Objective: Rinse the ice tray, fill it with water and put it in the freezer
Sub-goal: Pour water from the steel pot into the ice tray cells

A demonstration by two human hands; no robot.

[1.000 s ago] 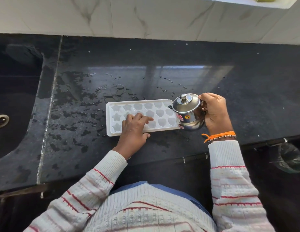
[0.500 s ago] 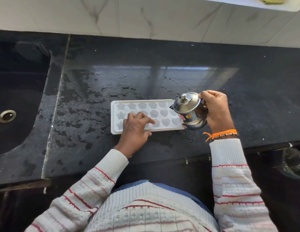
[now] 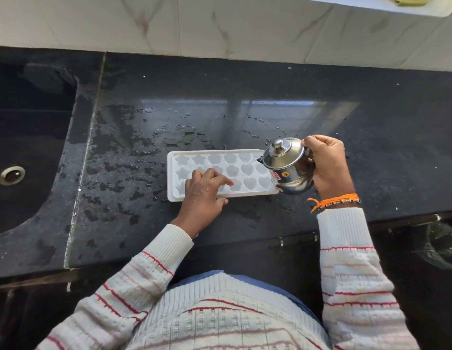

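The right hand (image 3: 328, 168), at centre right of the frame, is grasping a small lidded steel pot (image 3: 286, 165) from its far side, fingers curled round it, and is tipping its short spout toward the right end of the white ice tray (image 3: 221, 174); a thin thread of water seems to be running from the spout into an upper-right cell, though it is faint. To do this filling step well, the pour is best kept slow and low, with the spout just above one cell at a time, since the shaped cells look shallow and the lid could slip if the pot is tipped too far. The left hand (image 3: 204, 189), just left of centre, is resting on the tray's near-left part with fingers spread almost straight, pressing it down and steadying it. The tray is lying flat on the dark wet counter (image 3: 371, 147), lengthwise between the two hands, its right end touching or just under the pot. The sink (image 3: 22, 137) is sitting well apart at the frame's left edge.
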